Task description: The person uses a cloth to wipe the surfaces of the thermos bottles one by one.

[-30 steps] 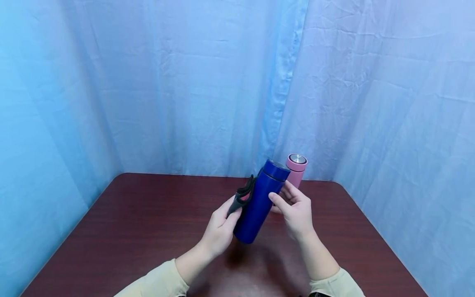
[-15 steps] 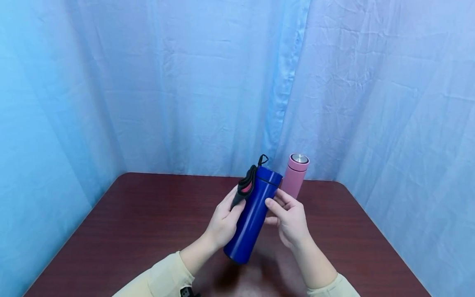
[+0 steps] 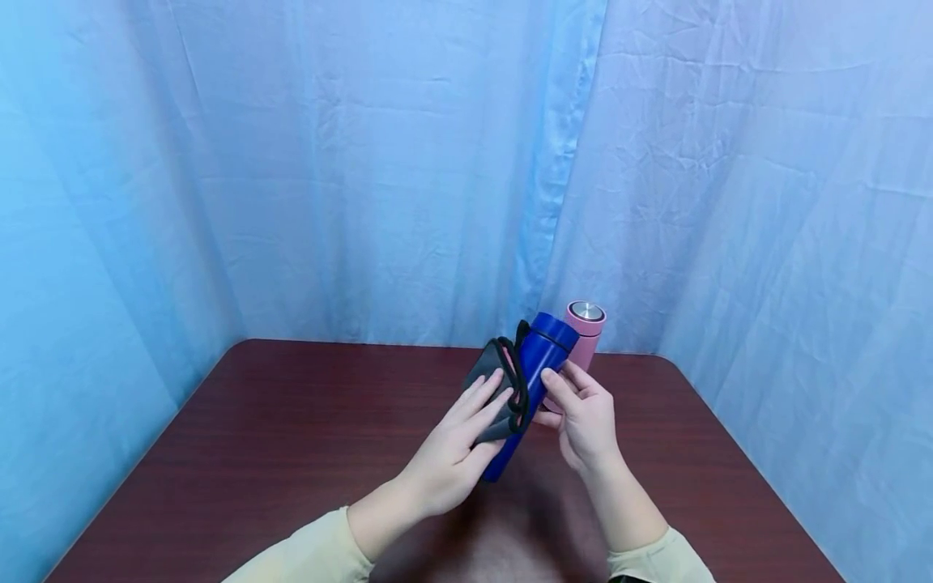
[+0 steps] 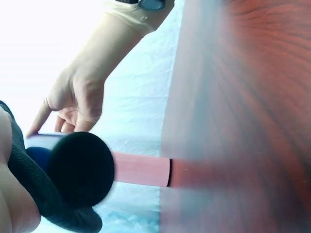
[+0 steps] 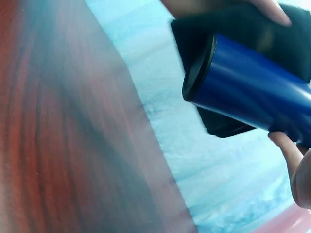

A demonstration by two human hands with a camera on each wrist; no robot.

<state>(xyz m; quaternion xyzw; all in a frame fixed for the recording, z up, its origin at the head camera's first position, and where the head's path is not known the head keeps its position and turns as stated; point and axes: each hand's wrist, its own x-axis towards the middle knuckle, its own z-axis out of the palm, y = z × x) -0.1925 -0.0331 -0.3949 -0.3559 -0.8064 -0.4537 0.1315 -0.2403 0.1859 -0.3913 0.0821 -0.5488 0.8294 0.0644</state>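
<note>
A blue thermos bottle leans at a tilt above the table, its lid end up. My right hand grips its upper part, thumb on the near side and fingers behind. A folded dark grey fabric piece with black edging and a bit of pink inside lies along the bottle's left side. My left hand holds this fabric against the bottle, fingers stretched over its outer face; in the right wrist view, a digit of that hand lies across the dark fabric. The bottle's black base faces the left wrist camera.
A pink thermos bottle with a silver lid top stands upright just behind the blue one, partly hidden by it and my right hand. The dark red wooden table has light blue curtains around its back and sides.
The blue bottle dipped toward me, then rose again to the right. My left hand has turned, its fingers spreading over the fabric, which now shows its broad face and covers more of the bottle.
</note>
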